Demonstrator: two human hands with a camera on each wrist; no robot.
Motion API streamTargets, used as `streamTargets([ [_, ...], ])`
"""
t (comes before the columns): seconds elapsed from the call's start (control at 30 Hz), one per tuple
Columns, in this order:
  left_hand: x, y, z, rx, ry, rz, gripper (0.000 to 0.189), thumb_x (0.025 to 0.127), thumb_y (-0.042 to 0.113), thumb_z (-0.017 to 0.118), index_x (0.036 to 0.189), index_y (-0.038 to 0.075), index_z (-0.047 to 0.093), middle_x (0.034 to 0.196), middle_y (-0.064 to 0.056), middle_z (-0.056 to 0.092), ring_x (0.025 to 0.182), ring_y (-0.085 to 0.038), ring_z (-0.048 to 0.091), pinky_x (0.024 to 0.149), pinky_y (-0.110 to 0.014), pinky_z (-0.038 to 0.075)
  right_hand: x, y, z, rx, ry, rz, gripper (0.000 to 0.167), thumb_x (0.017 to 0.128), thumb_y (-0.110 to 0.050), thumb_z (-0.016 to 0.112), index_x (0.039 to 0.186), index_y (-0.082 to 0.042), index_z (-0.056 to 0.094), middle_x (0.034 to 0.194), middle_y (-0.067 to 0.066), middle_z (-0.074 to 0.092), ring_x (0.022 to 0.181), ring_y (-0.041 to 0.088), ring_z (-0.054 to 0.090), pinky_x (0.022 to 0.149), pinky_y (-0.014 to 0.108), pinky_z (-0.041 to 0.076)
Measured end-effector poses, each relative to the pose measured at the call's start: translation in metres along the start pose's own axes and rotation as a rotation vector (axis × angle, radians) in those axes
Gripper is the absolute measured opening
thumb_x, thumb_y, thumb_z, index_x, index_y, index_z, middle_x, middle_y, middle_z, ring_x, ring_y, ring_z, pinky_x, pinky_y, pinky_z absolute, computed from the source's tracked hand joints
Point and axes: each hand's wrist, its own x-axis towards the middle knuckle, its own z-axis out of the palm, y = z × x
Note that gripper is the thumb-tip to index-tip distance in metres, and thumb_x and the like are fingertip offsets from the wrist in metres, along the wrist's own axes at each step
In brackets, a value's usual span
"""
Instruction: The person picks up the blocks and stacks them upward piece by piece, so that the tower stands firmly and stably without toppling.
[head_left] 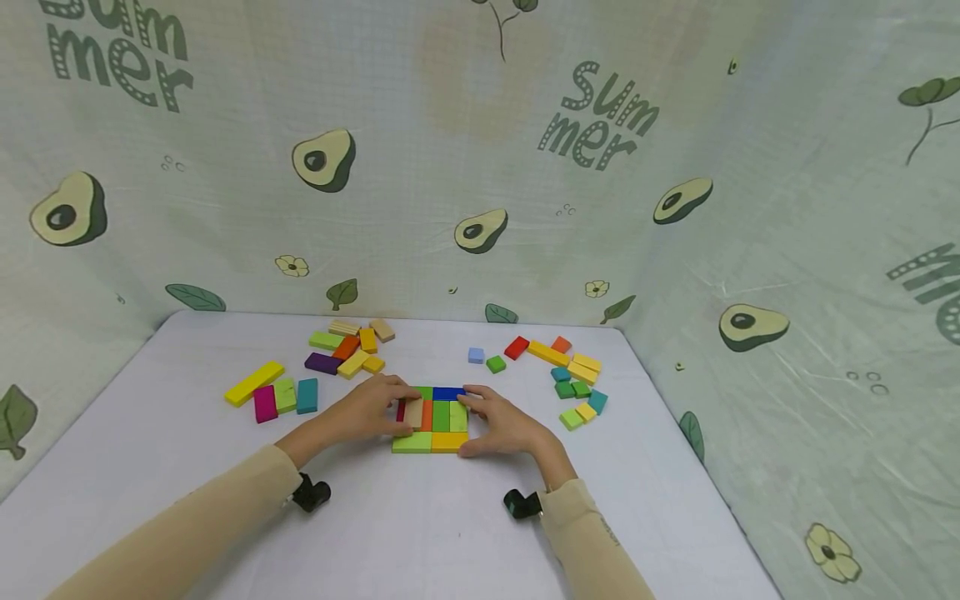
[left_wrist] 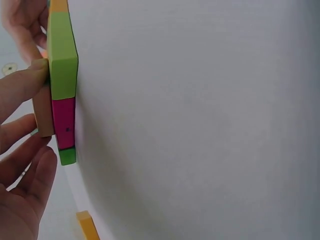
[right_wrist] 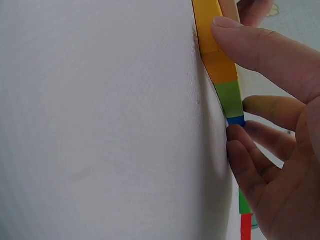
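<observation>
Coloured blocks lie fitted side by side as a flat rectangle at the middle of the white table. Its front row is a light green block and a yellow-orange block; a blue block sits at the back right. My left hand pinches a plain wooden block between thumb and fingers, flat over the rectangle's left part, above a magenta block. On the right side, my right hand spans the rectangle, thumb against the yellow-orange block and fingers around the blue block's corner.
Left of the rectangle lie a long yellow block, a magenta one and a teal one. Behind them is a loose pile with a purple block. More blocks, including a red one, are scattered at back right. A printed cloth hangs behind.
</observation>
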Motion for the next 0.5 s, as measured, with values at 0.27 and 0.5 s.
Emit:
streamTargets([
  [0.27,0.0018,0.0011,0.0013,0.044,-0.005,-0.019,0.056,0.089,0.039,0.088,0.138,0.017,0.072,0.131,-0.006,0.068,0.119,-0.025,0.060,0.104,-0.048,0.055,0.0002,-0.0008,0.0000,-0.012,-0.001,0.000,0.090,0.088,-0.044,0.087,0.162,-0.013,0.045,0.174,0.007,0.028,0.155,0.032,0.036,0.124,0.054,0.037],
  [0.5,0.0043,0.0038,0.0014,0.072,-0.008,-0.004,0.055,0.089,0.038,0.088,0.136,0.015,0.073,0.131,-0.006,0.070,0.118,-0.025,0.060,0.104,-0.048,0.055,0.0001,0.0007,-0.0001,-0.014,-0.003,0.005,0.089,0.089,-0.043,0.087,0.162,-0.013,0.045,0.174,0.007,0.028,0.155,0.032,0.036,0.124,0.053,0.037],
])
